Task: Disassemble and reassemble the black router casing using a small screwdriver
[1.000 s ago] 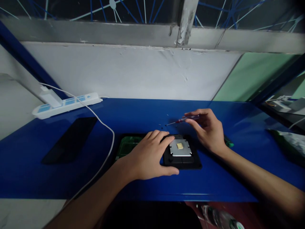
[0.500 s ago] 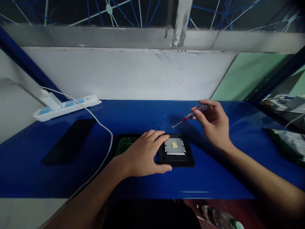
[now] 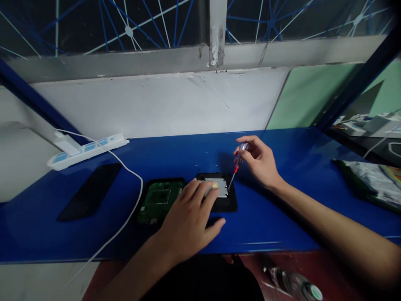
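A screwdriver (image 3: pixel 240 159) with a clear handle and red collar is gripped in my right hand (image 3: pixel 258 161). Its tip points down at the right edge of the silver metal plate (image 3: pixel 222 189), which sits in a black plastic housing (image 3: pixel 226 205). My left hand (image 3: pixel 196 211) lies with fingers spread over the left side of the housing, its fingertips by a small yellowish pad (image 3: pixel 214 184) on the plate. Left of it a green circuit board (image 3: pixel 159 198) rests in a second black housing, partly hidden by that hand. Several tiny screws (image 3: pixel 216 166) lie behind the housing.
A white power strip (image 3: pixel 90 150) with a plugged-in adapter stands at the back left. Its white cable (image 3: pixel 140 184) crosses the blue table (image 3: pixel 269 234). A flat black panel (image 3: pixel 90 192) lies at left, a silvery bag (image 3: pixel 369 179) at right. Below the table edge is a plastic bottle (image 3: pixel 300 286).
My right hand has brought the screwdriver from the loose screws to the plate's right edge, now steeper. My left hand's fingers have shifted onto the plate. The camera view has shifted, uncovering more circuit board.
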Action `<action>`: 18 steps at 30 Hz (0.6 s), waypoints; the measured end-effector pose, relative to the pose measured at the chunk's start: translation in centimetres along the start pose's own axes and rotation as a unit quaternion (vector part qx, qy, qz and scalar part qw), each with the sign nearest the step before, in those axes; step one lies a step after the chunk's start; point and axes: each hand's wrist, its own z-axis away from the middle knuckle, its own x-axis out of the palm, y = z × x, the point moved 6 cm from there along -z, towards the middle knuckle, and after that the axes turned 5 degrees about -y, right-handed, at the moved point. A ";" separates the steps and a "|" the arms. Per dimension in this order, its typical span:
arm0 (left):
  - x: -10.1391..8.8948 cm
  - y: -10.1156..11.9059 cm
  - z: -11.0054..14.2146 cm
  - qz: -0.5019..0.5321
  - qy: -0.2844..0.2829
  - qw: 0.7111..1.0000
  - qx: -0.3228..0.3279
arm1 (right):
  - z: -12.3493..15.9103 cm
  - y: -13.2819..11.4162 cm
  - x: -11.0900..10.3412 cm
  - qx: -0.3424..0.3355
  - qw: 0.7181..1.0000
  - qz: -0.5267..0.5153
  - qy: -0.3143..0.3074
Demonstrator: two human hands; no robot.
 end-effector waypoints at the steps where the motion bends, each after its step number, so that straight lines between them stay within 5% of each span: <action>1: 0.2 0.6 0.2 -0.002 0.015 1.000 -0.007 | 0.0 0.1 0.0 0.001 1.000 -0.004 -0.002; 7: 1.0 2.7 0.7 0.006 0.098 0.994 -0.047 | 0.2 0.2 0.4 0.004 1.000 -0.012 -0.009; 18: 2.2 2.2 0.9 0.045 0.056 0.995 -0.076 | 0.5 0.0 0.9 -0.012 1.000 -0.003 -0.021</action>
